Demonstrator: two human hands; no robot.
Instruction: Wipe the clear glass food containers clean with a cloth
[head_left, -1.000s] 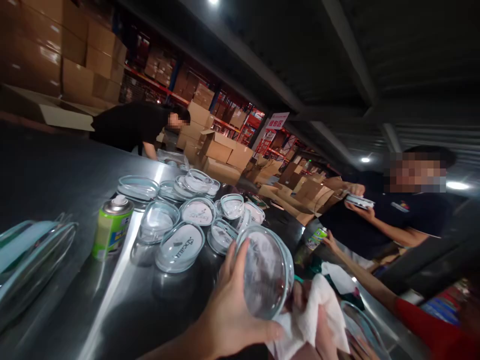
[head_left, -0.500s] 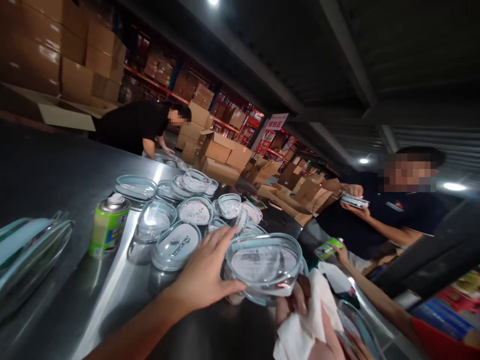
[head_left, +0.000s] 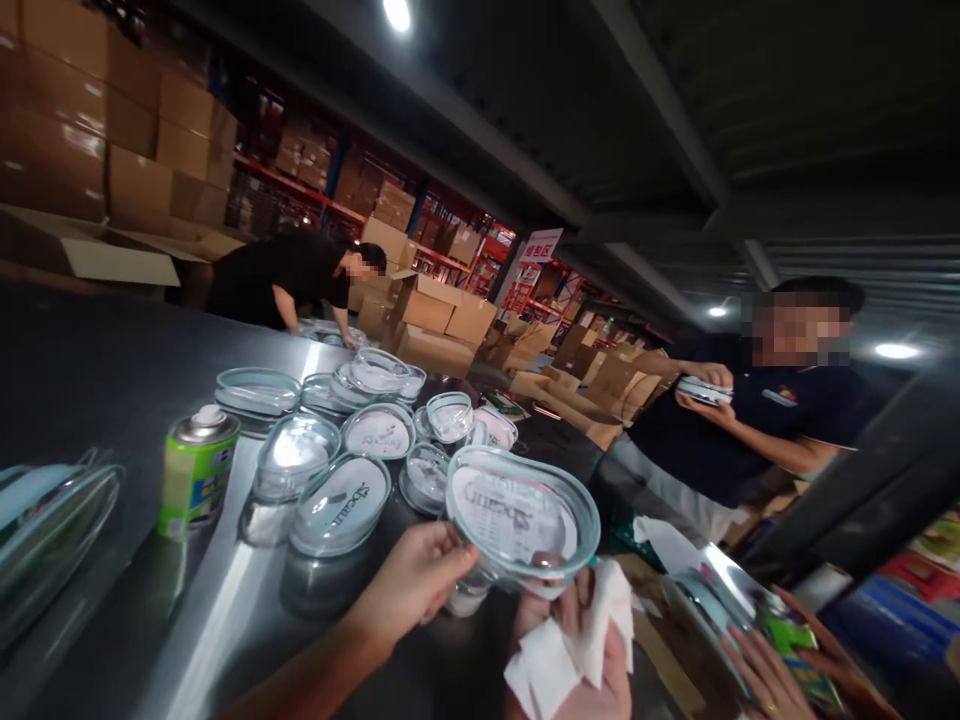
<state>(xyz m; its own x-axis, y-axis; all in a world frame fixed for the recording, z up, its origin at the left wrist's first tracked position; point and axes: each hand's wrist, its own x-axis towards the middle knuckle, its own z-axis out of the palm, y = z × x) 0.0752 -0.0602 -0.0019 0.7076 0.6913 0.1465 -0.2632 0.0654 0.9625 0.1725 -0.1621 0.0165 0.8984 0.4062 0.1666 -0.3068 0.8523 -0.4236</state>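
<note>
A clear case with a pale blue rim and a printed insert (head_left: 521, 520) is held up over the metal table (head_left: 247, 640). My left hand (head_left: 416, 580) pinches its lower left edge between thumb and curled fingers. At the case's lower right, my right hand (head_left: 574, 640) grips it from below, a fingertip showing through the clear plastic. A crumpled white cloth (head_left: 559, 650) is bunched in that same hand. Just beyond the held case lie several similar cases (head_left: 341, 505) in a loose group.
A green spray can (head_left: 196, 475) stands left, near another clear case (head_left: 52, 540). At lower right, another person's hands (head_left: 772, 660) are by a case and green can. Two people work across the table, one holding a case (head_left: 705, 391). Cartons fill the background.
The held case has tilted, so its lettering now shows. My left hand has gone from spread fingers to a pinch. The neighbouring person's green can has come down toward the table at right.
</note>
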